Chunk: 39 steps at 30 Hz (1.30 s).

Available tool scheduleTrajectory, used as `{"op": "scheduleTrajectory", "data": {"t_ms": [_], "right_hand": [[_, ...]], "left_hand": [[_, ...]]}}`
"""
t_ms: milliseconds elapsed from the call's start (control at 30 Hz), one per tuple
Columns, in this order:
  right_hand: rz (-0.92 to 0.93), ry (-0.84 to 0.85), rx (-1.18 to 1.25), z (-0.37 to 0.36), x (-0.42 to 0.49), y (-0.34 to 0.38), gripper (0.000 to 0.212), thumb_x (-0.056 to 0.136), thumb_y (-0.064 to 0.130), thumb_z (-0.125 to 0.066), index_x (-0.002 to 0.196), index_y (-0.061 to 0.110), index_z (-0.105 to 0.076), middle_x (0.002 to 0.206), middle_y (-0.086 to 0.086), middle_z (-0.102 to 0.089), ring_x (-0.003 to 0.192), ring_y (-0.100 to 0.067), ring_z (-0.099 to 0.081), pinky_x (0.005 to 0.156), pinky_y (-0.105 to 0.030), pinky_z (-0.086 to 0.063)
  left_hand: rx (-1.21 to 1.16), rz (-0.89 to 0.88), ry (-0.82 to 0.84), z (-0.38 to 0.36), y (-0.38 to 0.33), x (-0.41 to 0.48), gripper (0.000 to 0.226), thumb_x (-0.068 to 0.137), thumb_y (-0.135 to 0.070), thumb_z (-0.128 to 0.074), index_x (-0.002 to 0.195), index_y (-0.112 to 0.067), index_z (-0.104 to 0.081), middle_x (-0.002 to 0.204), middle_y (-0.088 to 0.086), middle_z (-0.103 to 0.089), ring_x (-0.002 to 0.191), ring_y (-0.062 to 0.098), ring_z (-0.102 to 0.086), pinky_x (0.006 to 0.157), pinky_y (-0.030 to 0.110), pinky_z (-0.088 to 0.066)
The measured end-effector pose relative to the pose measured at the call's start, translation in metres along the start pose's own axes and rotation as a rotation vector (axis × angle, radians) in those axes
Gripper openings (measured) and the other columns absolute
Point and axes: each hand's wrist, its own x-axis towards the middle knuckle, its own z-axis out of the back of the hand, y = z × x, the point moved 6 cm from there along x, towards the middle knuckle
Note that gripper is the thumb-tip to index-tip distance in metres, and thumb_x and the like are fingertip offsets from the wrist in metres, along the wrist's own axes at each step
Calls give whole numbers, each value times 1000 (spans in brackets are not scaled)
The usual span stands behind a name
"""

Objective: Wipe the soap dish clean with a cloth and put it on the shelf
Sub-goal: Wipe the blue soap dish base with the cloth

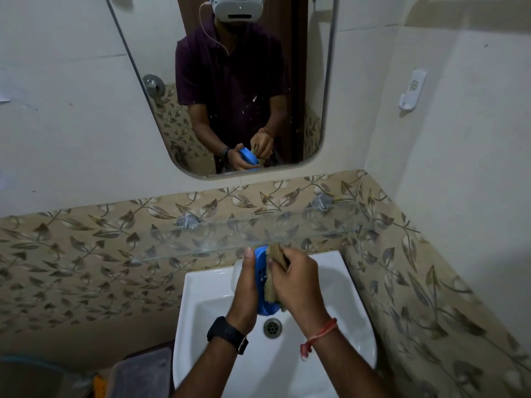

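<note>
Blue soap dish [263, 282], held on edge above the white sink [201, 311], just below the front edge of the glass shelf [230, 239]. Left hand [245, 285] grips the dish from behind, fingers curled round it. Right hand [296, 282] pinches a tan cloth [277, 257] against the dish's perforated face. Drain [272, 327] lies below; mirror [258, 96] above.

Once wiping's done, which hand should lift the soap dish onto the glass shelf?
Left. The left hand grips the blue soap dish close to the glass shelf and its front edge, while the right hand is occupied pinching the cloth against the dish.
</note>
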Motion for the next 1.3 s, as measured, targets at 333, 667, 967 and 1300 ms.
{"op": "scheduleTrajectory", "data": {"t_ms": [333, 667, 967, 1300], "right_hand": [[20, 385, -302, -14, -23, -25, 28, 99, 24, -54, 72, 17, -54, 75, 3, -54, 62, -8, -53, 51, -11, -34], [162, 318, -261, -3, -22, -31, 15, 98, 18, -57, 98, 9, -70, 87, 9, -50, 82, -10, -58, 70, -15, -43], [134, 328, -271, -4, -28, -33, 17, 98, 20, -57, 89, 9, -67, 86, 5, -52, 85, -15, -62, 73, -19, -49], [99, 402, -221, -5, -23, -43, 13, 98, 19, -58, 92, 12, -67, 79, 12, -47, 76, -6, -55, 66, -10, -37]], "left_hand": [[-113, 26, -95, 15, -1, 7, 87, 75, -81, -53, 117, -8, -74, 96, 17, -72, 81, 26, -69, 71, 34, -58], [-85, -32, -57, 4, -8, 6, 91, 79, -76, -46, 114, 5, -66, 90, 21, -62, 70, 24, -64, 62, 31, -55], [-95, -58, -52, 5, -5, 5, 84, 88, -69, -41, 121, 4, -67, 92, 21, -68, 78, 28, -65, 67, 33, -56], [-91, -69, -44, 2, -3, 5, 74, 75, -79, -49, 106, -18, -78, 93, 18, -71, 83, 31, -64, 74, 39, -52]]}}
